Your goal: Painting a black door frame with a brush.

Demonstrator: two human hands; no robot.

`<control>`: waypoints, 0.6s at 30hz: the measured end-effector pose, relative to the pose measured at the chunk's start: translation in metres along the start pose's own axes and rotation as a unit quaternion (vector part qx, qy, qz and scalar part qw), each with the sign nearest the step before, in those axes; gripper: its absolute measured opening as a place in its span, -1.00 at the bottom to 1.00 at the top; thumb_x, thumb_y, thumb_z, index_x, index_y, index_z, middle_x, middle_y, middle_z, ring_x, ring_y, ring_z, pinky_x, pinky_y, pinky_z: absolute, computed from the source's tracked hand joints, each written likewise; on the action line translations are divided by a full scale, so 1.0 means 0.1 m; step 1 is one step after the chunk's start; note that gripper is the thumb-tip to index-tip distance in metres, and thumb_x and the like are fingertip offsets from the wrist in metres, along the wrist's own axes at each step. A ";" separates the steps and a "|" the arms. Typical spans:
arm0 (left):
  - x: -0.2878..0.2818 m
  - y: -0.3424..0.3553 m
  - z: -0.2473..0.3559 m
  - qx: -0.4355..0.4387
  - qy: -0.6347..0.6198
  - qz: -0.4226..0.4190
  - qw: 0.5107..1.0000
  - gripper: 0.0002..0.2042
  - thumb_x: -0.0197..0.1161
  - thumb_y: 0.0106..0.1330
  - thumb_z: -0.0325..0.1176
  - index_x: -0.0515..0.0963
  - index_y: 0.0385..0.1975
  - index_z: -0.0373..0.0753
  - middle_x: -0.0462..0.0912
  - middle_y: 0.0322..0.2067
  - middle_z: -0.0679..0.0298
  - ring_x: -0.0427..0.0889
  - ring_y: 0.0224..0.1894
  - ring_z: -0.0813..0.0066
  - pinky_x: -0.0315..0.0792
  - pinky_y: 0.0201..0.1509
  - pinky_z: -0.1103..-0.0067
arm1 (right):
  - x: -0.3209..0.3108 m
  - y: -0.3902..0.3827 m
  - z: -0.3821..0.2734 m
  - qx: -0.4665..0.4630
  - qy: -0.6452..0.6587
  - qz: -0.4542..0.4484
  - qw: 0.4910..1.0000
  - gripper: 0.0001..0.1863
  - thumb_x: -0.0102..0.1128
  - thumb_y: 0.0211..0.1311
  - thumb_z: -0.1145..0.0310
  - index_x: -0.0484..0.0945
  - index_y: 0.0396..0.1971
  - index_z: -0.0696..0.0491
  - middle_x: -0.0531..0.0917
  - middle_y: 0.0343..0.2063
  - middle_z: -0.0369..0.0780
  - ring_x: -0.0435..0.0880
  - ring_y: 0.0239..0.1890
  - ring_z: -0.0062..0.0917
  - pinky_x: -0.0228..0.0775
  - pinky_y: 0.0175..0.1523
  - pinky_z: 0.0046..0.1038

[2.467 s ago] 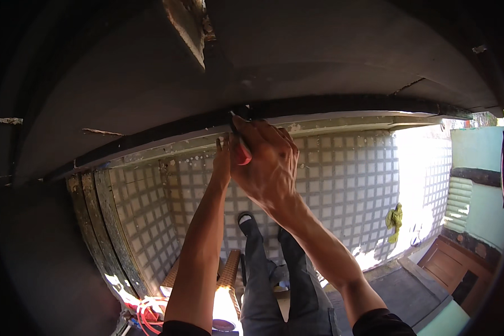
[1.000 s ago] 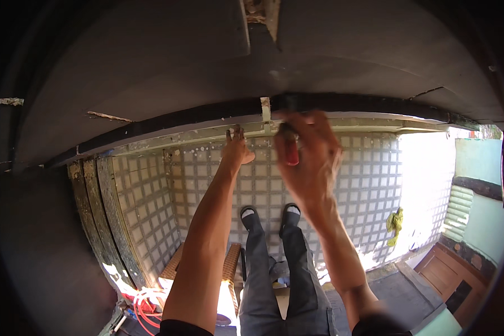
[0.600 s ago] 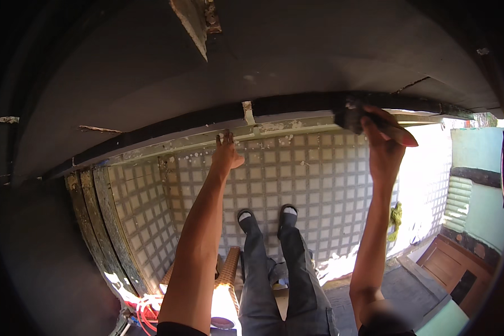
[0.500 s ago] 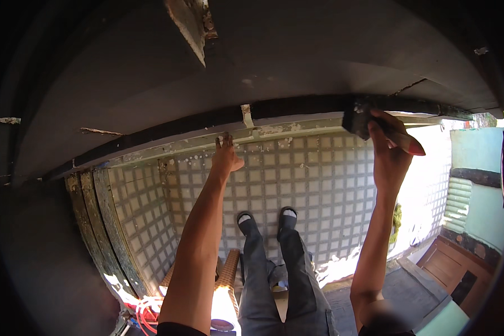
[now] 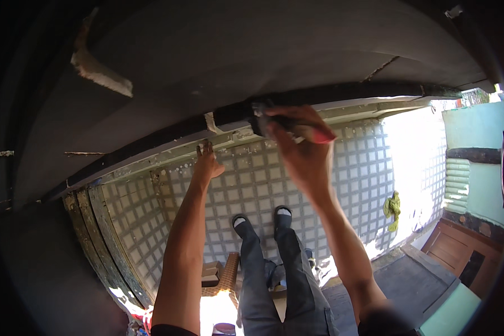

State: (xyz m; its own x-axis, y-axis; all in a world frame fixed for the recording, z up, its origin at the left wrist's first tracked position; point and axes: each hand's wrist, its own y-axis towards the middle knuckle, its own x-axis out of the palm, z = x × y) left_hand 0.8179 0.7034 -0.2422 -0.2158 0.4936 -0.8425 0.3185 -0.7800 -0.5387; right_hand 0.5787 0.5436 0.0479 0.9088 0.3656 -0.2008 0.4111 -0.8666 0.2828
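Observation:
A paintbrush (image 5: 321, 135) with dark bristles and a red-ended handle is in my right hand (image 5: 308, 159), its fingers closed around it. The blurred bristles meet the dark-painted strip (image 5: 341, 96) running along the lower edge of the big dark panel (image 5: 252, 50). To the left, my left hand (image 5: 209, 166) has its fingers stretched up against the pale, flaking rail (image 5: 168, 158) below that strip. It holds nothing. Between the hands, an unpainted pale gap (image 5: 211, 122) crosses the strip.
Below lies a checked tile floor (image 5: 246, 193), with my sandalled feet on it. Weathered planks (image 5: 109, 235) stand at the left, near a woven chair (image 5: 228, 274). A green cloth (image 5: 392, 210) is on the floor at right, near a brown wooden door (image 5: 459, 252).
My right hand has swept the paintbrush left along the dark strip, closer to my left hand. The view has shifted slightly; my left hand stays by the rail.

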 end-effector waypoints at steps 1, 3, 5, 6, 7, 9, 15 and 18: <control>0.05 -0.02 -0.05 0.018 -0.017 0.025 0.999 0.02 0.30 0.02 -0.05 0.03 0.42 -0.59 0.07 0.46 -0.22 -0.02 0.55 0.00 -0.18 0.59 0.08 | 0.11 -0.04 -0.14 -0.009 -0.033 0.011 0.999 -0.78 0.28 0.21 0.61 0.71 -0.17 0.07 0.68 -0.27 -0.28 0.70 -0.30 -0.63 0.54 -0.21 -0.57; 0.06 -0.01 -0.10 0.040 -0.030 0.053 0.997 0.02 0.29 0.02 -0.05 0.03 0.41 -0.60 0.08 0.45 -0.23 -0.01 0.55 -0.01 -0.17 0.59 0.07 | 0.26 -0.04 -0.42 0.028 0.055 -0.071 0.996 -0.79 0.33 0.17 0.57 0.72 -0.19 0.07 0.67 -0.28 -0.22 0.73 -0.28 -0.55 0.58 -0.21 -0.54; 0.04 0.07 0.01 0.047 -0.038 0.045 0.997 0.02 0.28 0.01 -0.07 0.03 0.41 -0.60 0.06 0.45 -0.24 -0.02 0.55 -0.02 -0.17 0.60 0.09 | 0.43 0.01 -0.34 -0.031 0.074 -0.071 0.994 -0.82 0.33 0.13 0.54 0.73 -0.23 0.11 0.68 -0.29 -0.20 0.73 -0.29 -0.50 0.57 -0.22 -0.50; 0.05 0.03 -0.05 0.043 -0.040 0.035 0.998 0.01 0.28 0.00 -0.08 0.02 0.41 -0.60 0.06 0.45 -0.24 -0.02 0.55 -0.02 -0.17 0.60 0.10 | 0.48 0.01 -0.25 -0.028 0.075 -0.067 0.995 -0.82 0.33 0.13 0.54 0.73 -0.23 0.11 0.68 -0.29 -0.20 0.73 -0.29 -0.50 0.57 -0.22 -0.50; 0.03 0.03 -0.04 0.043 -0.043 0.031 0.998 0.01 0.28 0.00 -0.09 0.02 0.41 -0.61 0.05 0.46 -0.24 -0.02 0.55 -0.02 -0.18 0.60 0.11 | 0.44 0.04 -0.18 0.006 0.058 -0.061 0.996 -0.84 0.33 0.13 0.53 0.73 -0.26 0.12 0.70 -0.28 -0.20 0.73 -0.28 -0.51 0.57 -0.21 -0.50; -0.03 0.00 -0.08 0.038 -0.049 0.020 0.998 0.01 0.27 -0.01 -0.10 0.01 0.41 -0.61 0.04 0.46 -0.25 -0.03 0.55 -0.03 -0.18 0.61 0.13 | 0.28 0.10 0.07 -0.016 0.044 -0.043 0.998 -0.91 0.32 0.14 0.55 0.70 -0.34 0.17 0.73 -0.24 -0.21 0.73 -0.28 -0.52 0.57 -0.18 -0.50; -0.20 -0.07 -0.01 0.016 -0.041 -0.032 0.999 0.04 0.26 -0.01 -0.16 -0.09 0.44 -0.60 -0.08 0.48 -0.28 -0.11 0.56 -0.10 -0.21 0.62 0.16 | -0.70 0.30 0.32 0.088 0.104 0.024 0.990 -0.85 0.29 0.12 0.55 0.72 -0.30 0.09 0.73 -0.42 -0.23 0.70 -0.32 -0.56 0.50 -0.20 -0.50; -0.19 -0.07 -0.02 0.011 -0.039 -0.031 0.999 0.03 0.26 0.01 -0.14 -0.07 0.44 -0.61 -0.04 0.48 -0.23 -0.12 0.57 0.00 -0.23 0.63 0.19 | -1.30 0.48 0.38 0.062 0.023 0.038 0.997 -0.86 0.30 0.15 0.55 0.73 -0.28 0.09 0.74 -0.43 -0.29 0.66 -0.32 -0.65 0.47 -0.20 -0.57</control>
State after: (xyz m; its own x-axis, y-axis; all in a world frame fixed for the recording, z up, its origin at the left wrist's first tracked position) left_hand 0.8215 0.6998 -0.2224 -0.3056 0.5113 -0.8032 0.2815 -0.7574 -0.5892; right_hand 0.4781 0.4413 0.0518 0.9402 0.3111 -0.1387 0.3325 -0.9266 0.1757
